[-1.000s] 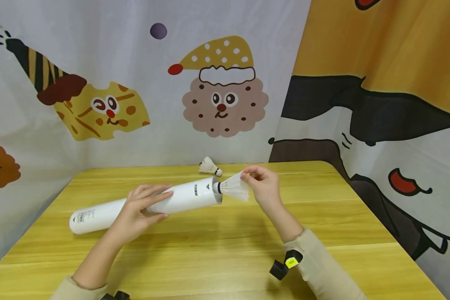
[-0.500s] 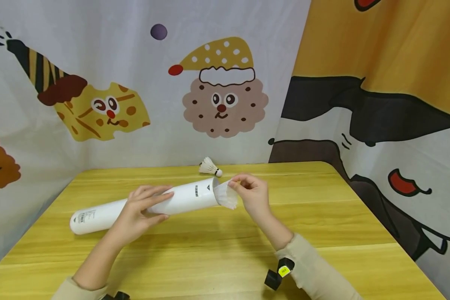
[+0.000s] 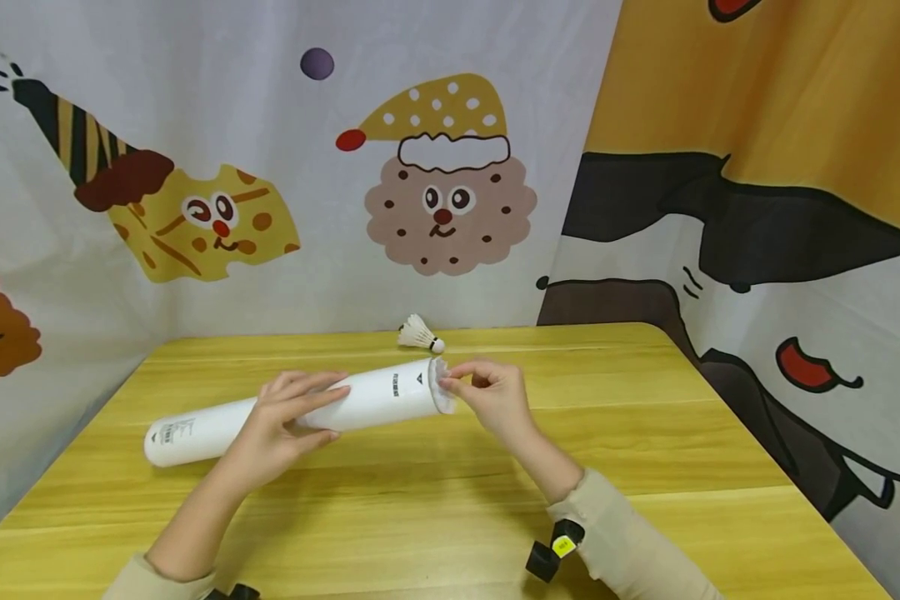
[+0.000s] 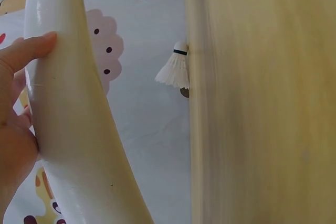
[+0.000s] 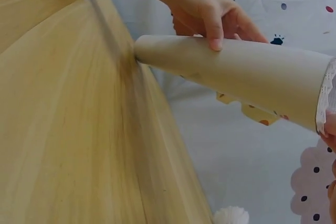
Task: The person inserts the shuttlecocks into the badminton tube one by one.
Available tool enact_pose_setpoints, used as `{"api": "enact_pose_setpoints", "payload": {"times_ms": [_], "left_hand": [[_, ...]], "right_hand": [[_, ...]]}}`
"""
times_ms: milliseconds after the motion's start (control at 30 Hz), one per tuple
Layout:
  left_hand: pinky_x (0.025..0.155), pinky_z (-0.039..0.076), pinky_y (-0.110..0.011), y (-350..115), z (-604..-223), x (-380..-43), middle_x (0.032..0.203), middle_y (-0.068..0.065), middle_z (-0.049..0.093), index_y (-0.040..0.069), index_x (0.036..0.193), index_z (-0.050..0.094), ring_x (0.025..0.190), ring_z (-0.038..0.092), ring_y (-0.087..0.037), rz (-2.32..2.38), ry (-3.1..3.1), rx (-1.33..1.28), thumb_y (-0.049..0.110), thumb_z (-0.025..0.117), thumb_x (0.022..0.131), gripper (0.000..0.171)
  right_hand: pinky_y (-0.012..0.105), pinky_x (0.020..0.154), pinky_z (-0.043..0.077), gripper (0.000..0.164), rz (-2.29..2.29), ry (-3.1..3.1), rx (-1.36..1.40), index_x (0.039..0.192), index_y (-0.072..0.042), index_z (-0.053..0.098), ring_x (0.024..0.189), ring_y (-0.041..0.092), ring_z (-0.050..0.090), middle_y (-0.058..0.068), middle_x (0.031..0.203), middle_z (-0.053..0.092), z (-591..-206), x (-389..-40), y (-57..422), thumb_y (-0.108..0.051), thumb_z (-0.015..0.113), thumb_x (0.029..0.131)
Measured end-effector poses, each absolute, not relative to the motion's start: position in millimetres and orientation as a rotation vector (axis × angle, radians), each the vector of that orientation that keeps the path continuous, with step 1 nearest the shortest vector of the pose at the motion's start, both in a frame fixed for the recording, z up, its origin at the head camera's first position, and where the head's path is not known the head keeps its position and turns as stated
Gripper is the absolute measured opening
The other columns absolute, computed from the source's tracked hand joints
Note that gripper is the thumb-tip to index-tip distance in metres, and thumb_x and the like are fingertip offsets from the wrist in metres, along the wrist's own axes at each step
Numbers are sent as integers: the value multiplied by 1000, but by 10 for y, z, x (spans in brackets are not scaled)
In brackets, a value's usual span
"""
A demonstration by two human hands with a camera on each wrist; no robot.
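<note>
My left hand (image 3: 281, 425) grips a long white shuttlecock tube (image 3: 390, 398) round its middle, thumb on the near side. The tube lies slanted, its left end low at the table and its open mouth raised to the right. A white feather shuttlecock (image 3: 442, 392) is inside that mouth, with only the ragged skirt edge showing; its cork is hidden. At the mouth, my right hand (image 3: 498, 404) pinches the skirt edge between thumb and forefinger. The right wrist view shows the skirt edge (image 5: 324, 98) just past the tube's rim.
A second shuttlecock (image 3: 418, 333) lies on its side near the table's back edge, behind the tube mouth. The wood-grain table (image 3: 390, 525) ends at a curtain (image 3: 307, 275) printed with cartoon figures. A black wrist mount (image 3: 555, 550) sits on my right sleeve.
My right hand has moved left, pushing the shuttlecock from the mouth into the tube until only its skirt edge shows. The left hand keeps its grip, and the tube has shifted slightly right.
</note>
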State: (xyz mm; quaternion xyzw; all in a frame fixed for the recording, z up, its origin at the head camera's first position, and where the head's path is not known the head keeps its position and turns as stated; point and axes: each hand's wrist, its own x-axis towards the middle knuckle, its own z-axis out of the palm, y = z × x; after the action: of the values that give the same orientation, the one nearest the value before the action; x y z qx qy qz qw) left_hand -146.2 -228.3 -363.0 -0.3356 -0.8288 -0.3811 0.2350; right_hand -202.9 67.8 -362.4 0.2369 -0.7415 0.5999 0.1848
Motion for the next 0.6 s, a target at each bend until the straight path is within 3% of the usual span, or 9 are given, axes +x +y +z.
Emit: {"api": "enact_pose_setpoints", "payload": {"times_ms": [233,433,600], "left_hand": [[93,19,-36,-2276,-3630,-1462,131,-11,57,10,121,67,115,44,-18,-1045,-2273,-924,-9,85,60,67],[94,19,-35,-2272,-3620,-1454,131,-7,58,9,119,68,115,44,-19,-1060,-2254,-922,-9,86,59,65],[94,19,-33,-2264,-3624,-1460,130,-8,59,8,119,69,114,44,-20,-1064,-2245,-935,-8,86,60,63]], "right_hand": [[22,43,25,5,1664,-2063,691,80,-3,76,47,9,31,2,60,59,-3610,-1973,635,-4,79,76],[21,43,25,5,1678,-2046,688,80,-4,77,47,8,31,1,65,65,-3617,-1955,605,-2,79,76],[21,43,24,5,1685,-2065,655,78,-1,76,46,7,31,6,68,68,-3620,-1939,563,0,79,75]]}}
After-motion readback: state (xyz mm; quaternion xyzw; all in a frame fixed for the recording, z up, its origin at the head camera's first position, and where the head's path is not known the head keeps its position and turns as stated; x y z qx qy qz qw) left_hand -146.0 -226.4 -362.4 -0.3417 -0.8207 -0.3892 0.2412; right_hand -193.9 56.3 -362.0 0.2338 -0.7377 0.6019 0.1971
